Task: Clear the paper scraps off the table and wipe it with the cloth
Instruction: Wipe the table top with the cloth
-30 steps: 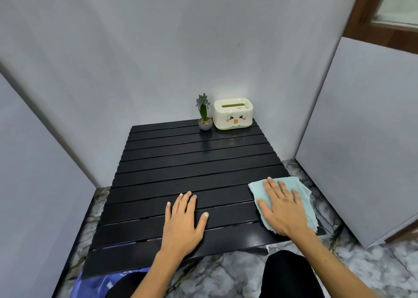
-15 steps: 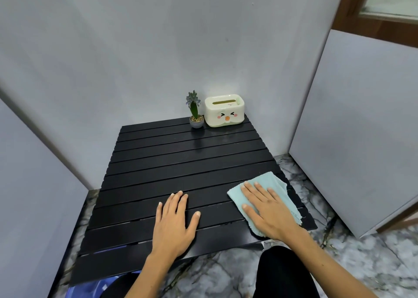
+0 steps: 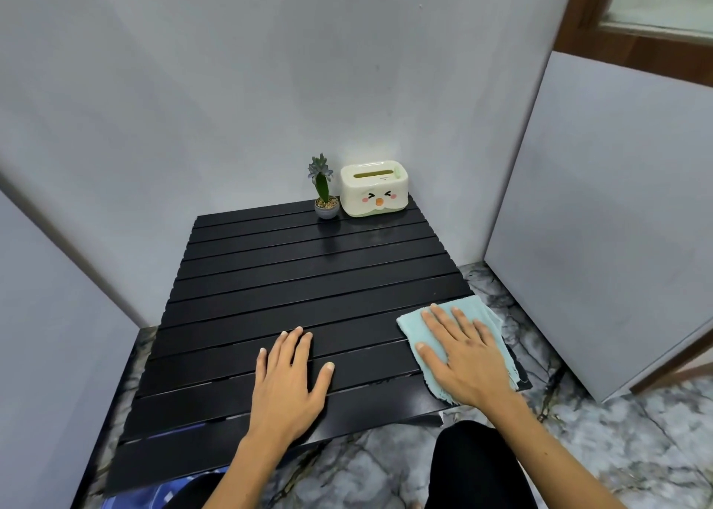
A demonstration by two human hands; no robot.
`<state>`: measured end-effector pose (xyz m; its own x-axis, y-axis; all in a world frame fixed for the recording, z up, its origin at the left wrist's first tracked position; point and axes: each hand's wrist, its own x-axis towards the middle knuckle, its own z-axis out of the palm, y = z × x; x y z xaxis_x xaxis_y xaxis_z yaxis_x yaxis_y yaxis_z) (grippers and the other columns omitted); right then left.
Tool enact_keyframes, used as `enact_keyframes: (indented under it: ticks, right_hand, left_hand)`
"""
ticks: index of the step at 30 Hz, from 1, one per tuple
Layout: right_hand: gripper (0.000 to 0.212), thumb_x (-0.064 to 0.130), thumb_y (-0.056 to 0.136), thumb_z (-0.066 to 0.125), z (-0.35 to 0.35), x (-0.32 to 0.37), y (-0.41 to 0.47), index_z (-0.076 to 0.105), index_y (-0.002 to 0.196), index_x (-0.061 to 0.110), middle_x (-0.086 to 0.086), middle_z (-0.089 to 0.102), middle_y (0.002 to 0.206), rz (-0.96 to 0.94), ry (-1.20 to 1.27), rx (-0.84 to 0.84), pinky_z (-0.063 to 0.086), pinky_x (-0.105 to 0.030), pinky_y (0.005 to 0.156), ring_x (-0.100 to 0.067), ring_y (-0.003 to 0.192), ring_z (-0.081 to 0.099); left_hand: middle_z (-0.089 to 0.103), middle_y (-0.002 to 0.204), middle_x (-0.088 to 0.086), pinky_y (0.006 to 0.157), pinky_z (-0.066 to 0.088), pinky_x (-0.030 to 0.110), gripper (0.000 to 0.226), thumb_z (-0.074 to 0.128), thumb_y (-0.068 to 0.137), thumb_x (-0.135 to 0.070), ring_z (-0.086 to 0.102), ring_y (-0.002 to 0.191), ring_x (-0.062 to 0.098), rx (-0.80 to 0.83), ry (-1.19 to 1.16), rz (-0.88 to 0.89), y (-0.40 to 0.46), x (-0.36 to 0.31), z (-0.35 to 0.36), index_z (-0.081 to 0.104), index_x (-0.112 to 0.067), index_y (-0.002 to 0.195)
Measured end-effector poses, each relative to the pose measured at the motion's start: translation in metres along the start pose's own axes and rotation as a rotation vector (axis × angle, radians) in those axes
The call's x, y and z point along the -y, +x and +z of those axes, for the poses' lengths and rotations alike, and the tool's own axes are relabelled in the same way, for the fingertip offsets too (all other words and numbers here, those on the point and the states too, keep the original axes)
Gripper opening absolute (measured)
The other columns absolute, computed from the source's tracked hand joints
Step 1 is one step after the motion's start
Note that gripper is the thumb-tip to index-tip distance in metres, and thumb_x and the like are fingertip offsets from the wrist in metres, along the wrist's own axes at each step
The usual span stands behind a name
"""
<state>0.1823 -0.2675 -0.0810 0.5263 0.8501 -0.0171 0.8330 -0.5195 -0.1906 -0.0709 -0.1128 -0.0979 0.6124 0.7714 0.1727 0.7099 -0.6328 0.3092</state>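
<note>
Counter: we see a black slatted counter (image 3: 308, 277) standing on a marbled floor (image 3: 636, 431), in a corner between grey walls.
Cloth: the light blue cloth (image 3: 478, 311) lies flat at the near right part of the counter. Its right edge reaches the counter's right edge, and its frayed near corner is close to the front edge.
Right grip: our right hand (image 3: 463, 354) lies palm down on top of the cloth, with the fingers straight and a little spread, pointing away and to the left. It presses on the cloth and does not curl around it. The cloth shows beyond the fingertips, on the right of the hand and under the wrist.
Left grip: our left hand (image 3: 289, 381) rests flat on the bare slats, near the front edge and about the middle. The fingers are straight, the thumb is out to the right, and it holds nothing. It is well apart from the cloth.
Far corner: a small plant (image 3: 324, 192) in a grey pot stands just beside a cream tissue box (image 3: 374, 190) with a cartoon face, both at the back right of the counter.
Scraps: we cannot make out any paper on the slats.
Below: something blue (image 3: 162, 489) shows under the near left edge; we cannot tell what it is.
</note>
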Motion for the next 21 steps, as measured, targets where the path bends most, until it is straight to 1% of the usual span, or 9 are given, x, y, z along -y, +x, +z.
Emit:
enact_keyframes:
  ticks: [4, 9, 11, 15, 17, 21]
  right_hand:
    - [0.074, 0.069, 0.084, -0.002, 0.001, -0.002, -0.001, 0.002, 0.153, 0.044, 0.022, 0.0, 0.161, -0.012, -0.019, -0.002, -0.004, -0.037, 0.121, -0.01, 0.15, -0.005]
    - [0.077, 0.07, 0.083, -0.003, 0.002, -0.003, 0.0, 0.003, 0.154, 0.042, 0.021, 0.0, 0.161, -0.039, 0.003, -0.001, -0.005, -0.036, 0.12, -0.01, 0.15, -0.005]
    - [0.079, 0.07, 0.083, 0.0, 0.002, -0.004, 0.0, 0.01, 0.154, 0.039, 0.019, 0.006, 0.161, -0.052, 0.03, -0.009, -0.004, -0.035, 0.12, -0.011, 0.15, -0.001]
    - [0.081, 0.068, 0.083, 0.008, -0.001, -0.003, 0.009, 0.031, 0.15, 0.029, 0.012, 0.026, 0.159, -0.097, 0.092, -0.029, 0.006, -0.033, 0.12, -0.008, 0.147, 0.018]
    - [0.08, 0.067, 0.084, 0.011, -0.003, 0.002, 0.017, 0.032, 0.15, 0.026, 0.011, 0.03, 0.157, -0.137, 0.116, -0.044, 0.008, -0.032, 0.12, -0.006, 0.145, 0.022]
    - [0.078, 0.067, 0.087, 0.018, -0.003, 0.017, 0.044, 0.025, 0.153, 0.026, 0.014, 0.027, 0.157, -0.21, 0.167, -0.042, 0.004, -0.025, 0.12, -0.003, 0.146, 0.018]
  left_hand:
    - [0.033, 0.158, -0.003, 0.12, 0.008, 0.044, 0.077, 0.022, 0.091, -0.067, 0.019, 0.149, 0.018, 0.002, 0.003, -0.001, -0.001, -0.002, -0.002, 0.041, -0.019, 0.148]
    - [0.033, 0.158, -0.005, 0.12, 0.007, 0.045, 0.077, 0.021, 0.09, -0.066, 0.019, 0.149, 0.018, 0.008, 0.013, -0.018, 0.004, -0.002, -0.003, 0.04, -0.02, 0.149]
    - [0.033, 0.158, -0.005, 0.12, 0.007, 0.045, 0.077, 0.02, 0.09, -0.066, 0.019, 0.149, 0.018, 0.01, 0.019, -0.016, 0.008, -0.001, -0.003, 0.04, -0.02, 0.149]
    - [0.037, 0.156, -0.004, 0.119, 0.012, 0.048, 0.074, 0.023, 0.092, -0.064, 0.024, 0.148, 0.019, 0.004, 0.036, -0.003, 0.021, 0.007, -0.002, 0.044, -0.019, 0.147]
    - [0.037, 0.156, -0.004, 0.119, 0.012, 0.047, 0.074, 0.023, 0.092, -0.063, 0.024, 0.148, 0.018, 0.012, 0.047, 0.0, 0.03, 0.011, -0.002, 0.043, -0.019, 0.147]
    - [0.034, 0.157, -0.006, 0.119, 0.008, 0.044, 0.074, 0.022, 0.092, -0.063, 0.021, 0.149, 0.017, 0.005, 0.028, 0.013, 0.053, 0.018, 0.001, 0.04, -0.019, 0.149]
